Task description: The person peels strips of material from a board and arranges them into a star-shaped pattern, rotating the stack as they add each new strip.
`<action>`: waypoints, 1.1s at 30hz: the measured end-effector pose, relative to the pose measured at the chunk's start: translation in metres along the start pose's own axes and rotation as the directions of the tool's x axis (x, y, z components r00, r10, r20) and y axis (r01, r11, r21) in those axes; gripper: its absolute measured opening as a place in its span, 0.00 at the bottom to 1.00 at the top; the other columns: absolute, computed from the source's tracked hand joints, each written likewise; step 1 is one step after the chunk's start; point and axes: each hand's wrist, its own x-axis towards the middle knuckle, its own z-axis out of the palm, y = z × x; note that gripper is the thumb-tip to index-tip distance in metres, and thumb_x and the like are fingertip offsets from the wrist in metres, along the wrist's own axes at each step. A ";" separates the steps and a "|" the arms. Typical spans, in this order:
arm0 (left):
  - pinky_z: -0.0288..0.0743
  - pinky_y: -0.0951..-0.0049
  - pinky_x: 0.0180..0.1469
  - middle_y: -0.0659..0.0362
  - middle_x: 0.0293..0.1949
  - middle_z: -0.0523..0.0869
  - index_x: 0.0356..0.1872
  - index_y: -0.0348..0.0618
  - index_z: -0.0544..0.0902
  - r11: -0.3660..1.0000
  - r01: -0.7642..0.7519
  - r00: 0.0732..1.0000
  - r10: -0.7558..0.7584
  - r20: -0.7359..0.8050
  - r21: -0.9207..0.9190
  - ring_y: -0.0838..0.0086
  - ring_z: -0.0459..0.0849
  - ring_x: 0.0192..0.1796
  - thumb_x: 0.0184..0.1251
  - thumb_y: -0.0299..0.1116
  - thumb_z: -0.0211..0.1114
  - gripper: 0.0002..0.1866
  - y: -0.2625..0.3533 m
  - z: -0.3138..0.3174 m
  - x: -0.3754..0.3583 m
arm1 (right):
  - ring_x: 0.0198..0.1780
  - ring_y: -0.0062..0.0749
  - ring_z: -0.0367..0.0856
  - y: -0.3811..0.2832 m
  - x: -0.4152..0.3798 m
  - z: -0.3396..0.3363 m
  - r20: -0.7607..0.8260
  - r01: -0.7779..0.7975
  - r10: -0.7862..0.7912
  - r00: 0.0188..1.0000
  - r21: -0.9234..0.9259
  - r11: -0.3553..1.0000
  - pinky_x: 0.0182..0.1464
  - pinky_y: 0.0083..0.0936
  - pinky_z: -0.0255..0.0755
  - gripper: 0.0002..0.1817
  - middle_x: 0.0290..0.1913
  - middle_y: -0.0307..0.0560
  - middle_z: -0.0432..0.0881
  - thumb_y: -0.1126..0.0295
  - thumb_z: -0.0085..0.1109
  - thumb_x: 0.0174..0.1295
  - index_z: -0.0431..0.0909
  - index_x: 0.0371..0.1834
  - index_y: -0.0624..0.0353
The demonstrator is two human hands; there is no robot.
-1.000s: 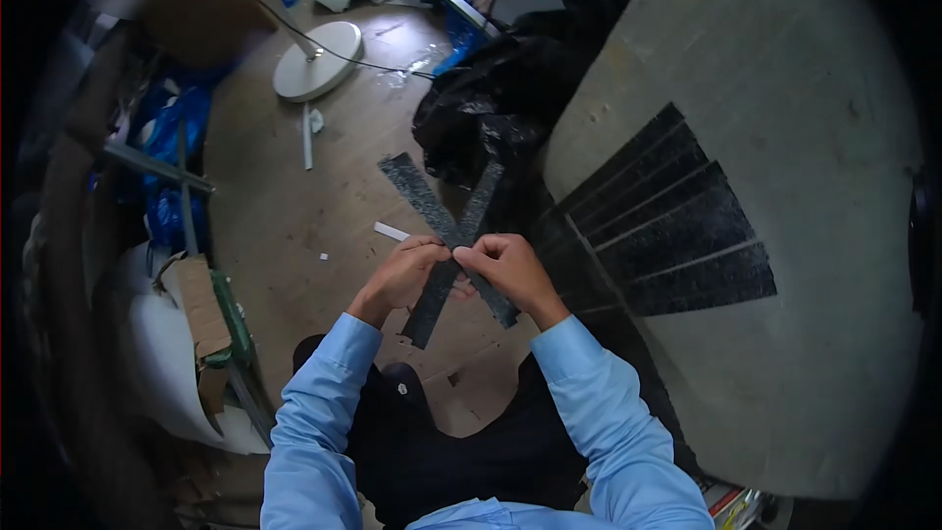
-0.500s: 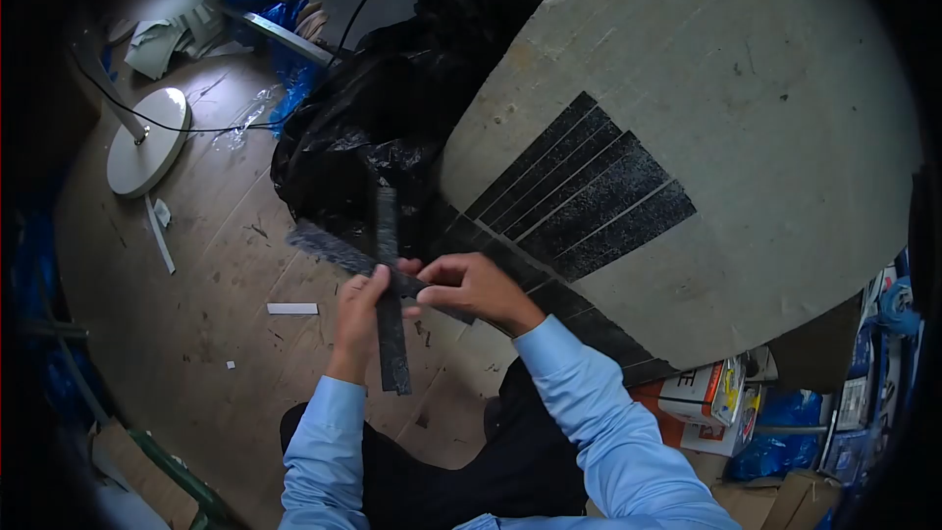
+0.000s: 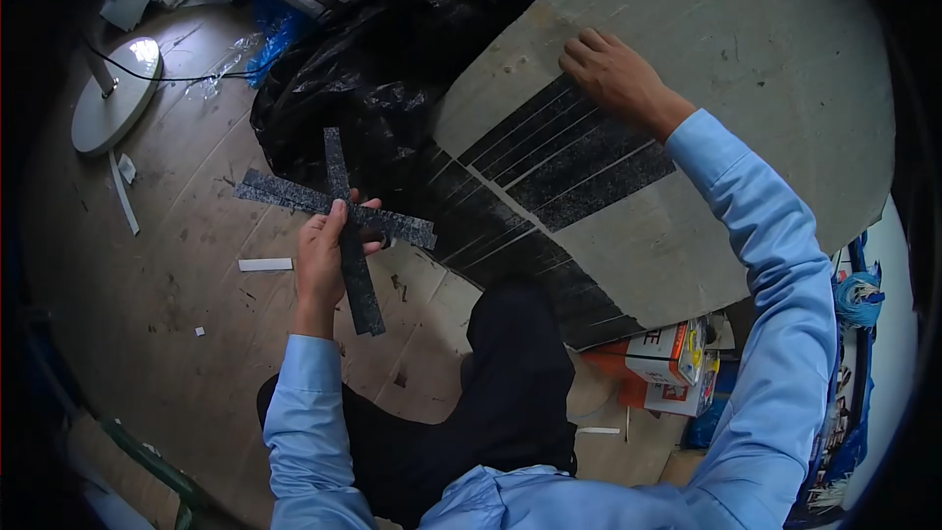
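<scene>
Dark speckled strips (image 3: 361, 280), crossed in an X, are pinched in my left hand (image 3: 322, 253), with the thumb on top where they overlap. My right hand (image 3: 610, 74) rests over the grey board (image 3: 677, 265), at the upper end of a row of dark strips (image 3: 574, 162) laid side by side. Its fingers are curled together; whatever lies under the fingertips is hidden. More dark strips (image 3: 481, 236) form a second row along the board's lower left edge.
A black plastic bag (image 3: 314, 88) bulges left of the board. A round white stand base (image 3: 118, 103) stands on the floor at upper left. White scraps (image 3: 265, 265) lie on the floor. Orange and white boxes (image 3: 667, 358) sit below the board at right.
My right hand has left the crossed strips and moved up and right to the board. My left hand still holds the strips, now splayed wider. The whole view has shifted.
</scene>
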 end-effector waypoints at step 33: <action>0.83 0.80 0.30 0.43 0.46 0.81 0.50 0.27 0.72 1.000 0.000 0.999 -0.001 0.054 0.023 0.73 0.85 0.31 0.71 0.38 0.49 0.20 -0.005 0.006 0.024 | 0.42 0.30 0.79 -0.097 -0.186 0.079 0.307 -0.095 0.944 -0.120 0.943 -0.319 0.46 0.22 0.73 0.16 0.42 0.48 0.78 0.76 0.59 0.58 0.72 0.48 0.68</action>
